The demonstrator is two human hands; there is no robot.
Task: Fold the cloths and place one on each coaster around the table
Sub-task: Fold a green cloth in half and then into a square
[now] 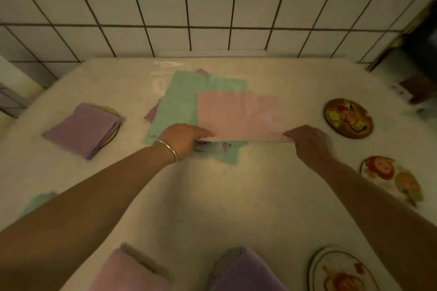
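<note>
Pinching the near edge of the thin pink rectangular cloth (238,117), the left hand (182,138) is gripping its left corner and the right hand (307,140) its right corner, both closed narrowly on fabric; the cloth is lying mid-table, overlapping a flat mint-green cloth (175,106) with a mauve cloth (151,114) peeking from underneath.

Judging by the way it drapes, the pink cloth is light, limp and non-slippery, so corners are the sensible hold, since a single mid-edge pinch would let it sag and crease unevenly.

Counting from left: a folded lilac cloth (82,130) is sitting on a mostly hidden yellow coaster (111,111); a mint-green cloth (37,201) is showing partly behind the forearm; a folded pink cloth (127,271) and a folded purple cloth (246,271) are lying at the near edge; that makes four folded and three still unfolded. On the right, three round picture-printed coasters are waiting bare: far (347,118), middle (390,177), near (343,271).
</note>
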